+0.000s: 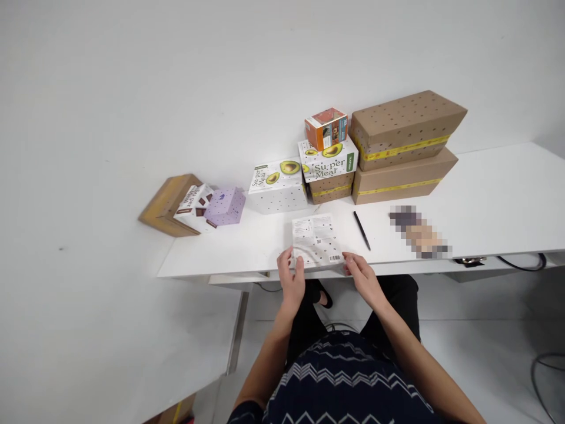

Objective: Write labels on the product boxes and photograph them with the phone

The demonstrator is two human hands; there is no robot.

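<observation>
A white printed box (314, 240) with small dark marks, lines of text and a barcode lies at the table's front edge, directly before me. My left hand (292, 277) grips its near left corner, the thumb over the top and the fingers along the side. At the near right corner, my right hand (359, 274) pinches the edge with bent fingers. A black pen (362, 229) rests on the table just right of the box. How thick the box is cannot be made out well.
Behind stand white avocado-print boxes (278, 191), an orange box (325, 129) on top, and taped brown cartons (404, 132). Leftward are a lilac box (226, 206), a chocolate-print box (192, 209) and a brown carton (165, 203). A blurred-out item (419, 231) lies right on the white table (494, 206).
</observation>
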